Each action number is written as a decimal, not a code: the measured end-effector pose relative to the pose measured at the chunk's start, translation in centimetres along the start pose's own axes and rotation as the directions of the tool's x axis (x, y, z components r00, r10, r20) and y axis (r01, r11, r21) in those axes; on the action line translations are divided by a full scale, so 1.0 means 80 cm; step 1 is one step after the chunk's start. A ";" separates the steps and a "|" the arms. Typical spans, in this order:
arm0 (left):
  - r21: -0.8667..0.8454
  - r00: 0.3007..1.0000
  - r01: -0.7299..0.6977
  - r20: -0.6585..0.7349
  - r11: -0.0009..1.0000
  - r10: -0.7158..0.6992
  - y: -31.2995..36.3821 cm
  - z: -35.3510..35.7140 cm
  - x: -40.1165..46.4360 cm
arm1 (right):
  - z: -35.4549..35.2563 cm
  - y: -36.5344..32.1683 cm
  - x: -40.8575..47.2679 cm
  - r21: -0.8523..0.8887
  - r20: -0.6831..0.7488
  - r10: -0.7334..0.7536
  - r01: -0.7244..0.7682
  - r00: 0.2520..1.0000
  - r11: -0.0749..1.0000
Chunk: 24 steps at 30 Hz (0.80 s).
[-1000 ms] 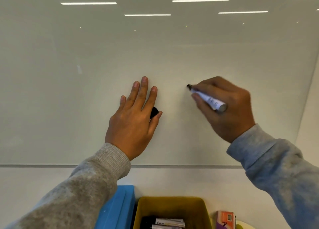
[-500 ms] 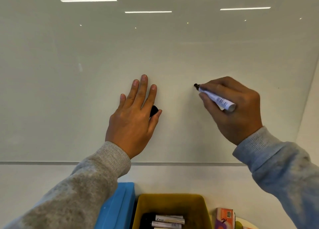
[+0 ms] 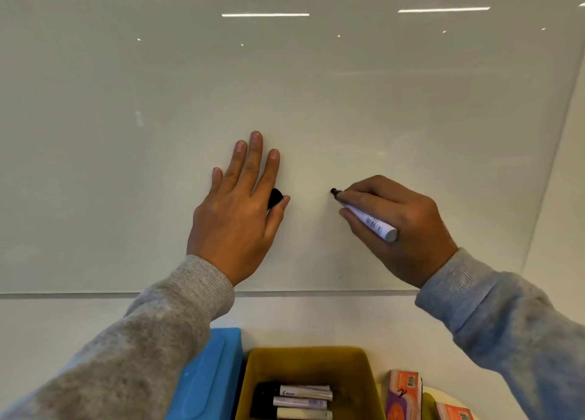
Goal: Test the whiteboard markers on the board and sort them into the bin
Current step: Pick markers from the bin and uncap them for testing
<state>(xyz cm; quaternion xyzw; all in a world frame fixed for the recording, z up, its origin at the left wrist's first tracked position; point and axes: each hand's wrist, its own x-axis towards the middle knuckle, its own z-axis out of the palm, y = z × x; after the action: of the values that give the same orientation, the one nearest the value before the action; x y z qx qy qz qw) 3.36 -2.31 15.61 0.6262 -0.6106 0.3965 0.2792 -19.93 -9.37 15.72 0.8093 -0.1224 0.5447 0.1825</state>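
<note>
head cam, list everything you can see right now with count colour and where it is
whiteboard: one, white, fills the upper view, no visible ink
marker: one, white barrel with dark tip, uncapped, tip at the board
marker cap: one, black, tucked between left thumb and forefinger
yellow bin: one, bottom centre below the board
markers in bin: three visible, white barrels, at least one black cap, lying side by side
blue bin: one, left of the yellow bin
orange boxes: two, orange and purple, bottom right
left hand: fingers straight, flat on the board
right hand: grips the marker
sleeves: two, grey
</note>
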 end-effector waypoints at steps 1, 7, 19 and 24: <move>-0.003 1.000 -0.001 0.001 1.000 0.001 0.000 0.000 -0.001 | -0.003 0.003 0.000 0.011 -0.009 -0.009 0.009 1.000 1.000; -0.015 1.000 -0.006 0.014 1.000 0.007 0.000 -0.002 0.000 | -0.012 0.009 0.002 0.004 -0.161 0.128 -0.129 0.979 0.992; -0.021 1.000 -0.004 0.008 1.000 0.004 0.001 0.001 -0.002 | -0.010 0.003 -0.031 -0.017 -0.042 0.087 -0.087 0.995 0.996; -0.016 1.000 -0.003 0.006 1.000 0.003 0.001 0.002 -0.004 | -0.022 0.011 -0.042 -0.011 -0.069 0.124 -0.125 0.990 0.992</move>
<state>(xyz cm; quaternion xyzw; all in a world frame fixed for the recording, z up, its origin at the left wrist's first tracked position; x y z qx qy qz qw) 3.32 -2.27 15.24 0.6242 -0.6155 0.3901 0.2819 -23.02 -9.41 13.38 0.7794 -0.1706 0.5816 0.1586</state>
